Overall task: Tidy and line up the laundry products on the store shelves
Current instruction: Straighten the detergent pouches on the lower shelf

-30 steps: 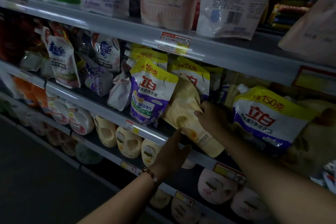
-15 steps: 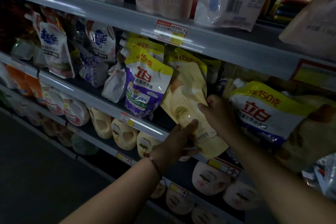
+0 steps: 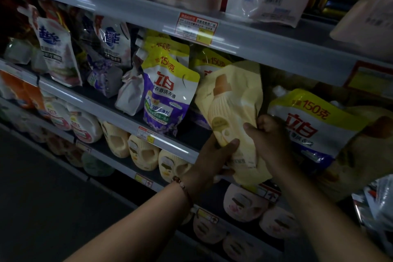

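Left hand [image 3: 214, 155]: thumb and fingers curled round the lower edge of a pale yellow refill pouch [image 3: 234, 112].
Right hand [image 3: 268, 140]: fingers folded over the pouch's right side.
Pouch: tilted, at the shelf front.
Beside: purple-and-yellow detergent pouch [image 3: 168, 95] left of the fingers, another [image 3: 308, 125] just right.

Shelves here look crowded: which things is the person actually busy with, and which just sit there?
In hand:
- pale yellow soft refill pouch, tilted
- left hand and right hand, both gripping it

Just sitting:
- purple-and-yellow detergent pouch
- cream ribbed plastic bottles on a lower shelf
- red-and-white price tag
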`<state>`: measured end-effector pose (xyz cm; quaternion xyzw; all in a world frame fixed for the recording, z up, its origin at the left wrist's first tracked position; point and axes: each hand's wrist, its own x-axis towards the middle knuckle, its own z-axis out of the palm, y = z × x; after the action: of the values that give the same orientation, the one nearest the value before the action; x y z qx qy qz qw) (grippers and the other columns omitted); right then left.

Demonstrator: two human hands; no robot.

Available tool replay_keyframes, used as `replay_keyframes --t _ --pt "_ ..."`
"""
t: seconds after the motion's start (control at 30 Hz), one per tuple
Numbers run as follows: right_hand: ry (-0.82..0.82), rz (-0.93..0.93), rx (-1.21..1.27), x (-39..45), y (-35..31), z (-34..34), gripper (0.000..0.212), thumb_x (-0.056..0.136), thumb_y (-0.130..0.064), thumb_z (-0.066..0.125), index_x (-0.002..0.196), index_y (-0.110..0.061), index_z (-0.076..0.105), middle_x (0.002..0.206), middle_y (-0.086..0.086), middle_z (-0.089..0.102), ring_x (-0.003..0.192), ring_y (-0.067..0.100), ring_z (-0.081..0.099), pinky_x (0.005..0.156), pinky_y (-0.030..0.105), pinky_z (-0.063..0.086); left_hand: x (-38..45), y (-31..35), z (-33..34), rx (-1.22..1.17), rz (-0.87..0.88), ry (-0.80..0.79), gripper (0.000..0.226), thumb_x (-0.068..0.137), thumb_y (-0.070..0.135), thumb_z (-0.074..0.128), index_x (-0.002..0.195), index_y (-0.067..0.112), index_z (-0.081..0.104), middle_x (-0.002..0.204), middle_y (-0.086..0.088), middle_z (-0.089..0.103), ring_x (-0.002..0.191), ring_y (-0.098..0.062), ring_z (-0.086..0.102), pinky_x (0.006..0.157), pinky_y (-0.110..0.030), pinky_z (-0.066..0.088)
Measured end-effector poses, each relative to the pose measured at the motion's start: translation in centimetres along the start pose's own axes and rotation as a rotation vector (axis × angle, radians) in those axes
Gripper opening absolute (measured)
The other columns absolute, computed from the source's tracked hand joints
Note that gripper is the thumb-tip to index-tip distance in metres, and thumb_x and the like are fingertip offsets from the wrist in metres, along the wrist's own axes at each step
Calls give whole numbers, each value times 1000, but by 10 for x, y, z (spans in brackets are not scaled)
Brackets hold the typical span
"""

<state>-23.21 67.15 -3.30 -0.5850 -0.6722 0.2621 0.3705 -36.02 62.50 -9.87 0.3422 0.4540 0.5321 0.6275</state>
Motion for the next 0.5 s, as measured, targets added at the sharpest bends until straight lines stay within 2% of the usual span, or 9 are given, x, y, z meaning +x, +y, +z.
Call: replay_keyframes --t 0.07,0.13,0.23,0.3,0.4,0.5 --pt "29 53 138 0 -2 1 20 85 -33 68 84 -15 59 87 7 67 83 28 64 76 48 54 12 11 -5 73 104 10 53 87 35 73 135 23 53 123 -3 68 108 -23 68 79 -44 61" --pt "40 113 311 3 -4 5 25 79 -36 69 92 -15 65 92 6 71 88 27 67 81 53 56 26 23 -12 159 235 29 47 89 23 72 133 18 54 118 -4 70 107 -20 68 83 -39 59" --pt "27 220 646 11 -3 15 12 87 -21 68 98 -19 69 103 6 72 98 26 68 85 47 56 39 43 -20 258 383 41 53 88 13 72 136 12 50 114 -2 70 104 -11 68 83 -29 57" --pt "5 303 821 17 1 26 18 92 -10 63 110 -12 66 106 8 71 99 24 68 81 39 56 49 47 -28 358 445 70 60 88 7 71 142 8 45 114 1 68 102 -2 66 85 -27 55" --pt "4 424 845 16 16 49 23 93 -9 62 116 -12 63 106 6 69 98 21 66 80 35 54 57 33 -42 533 449 142 74 81 28 73 147 21 40 125 2 66 113 -9 64 98 -42 52" --pt "91 472 725 10 34 59 32 88 -20 69 120 -16 63 110 4 66 101 23 65 84 40 55 49 9 -47 725 383 200 86 82 38 73 154 33 25 141 1 54 124 -14 56 101 -41 50"
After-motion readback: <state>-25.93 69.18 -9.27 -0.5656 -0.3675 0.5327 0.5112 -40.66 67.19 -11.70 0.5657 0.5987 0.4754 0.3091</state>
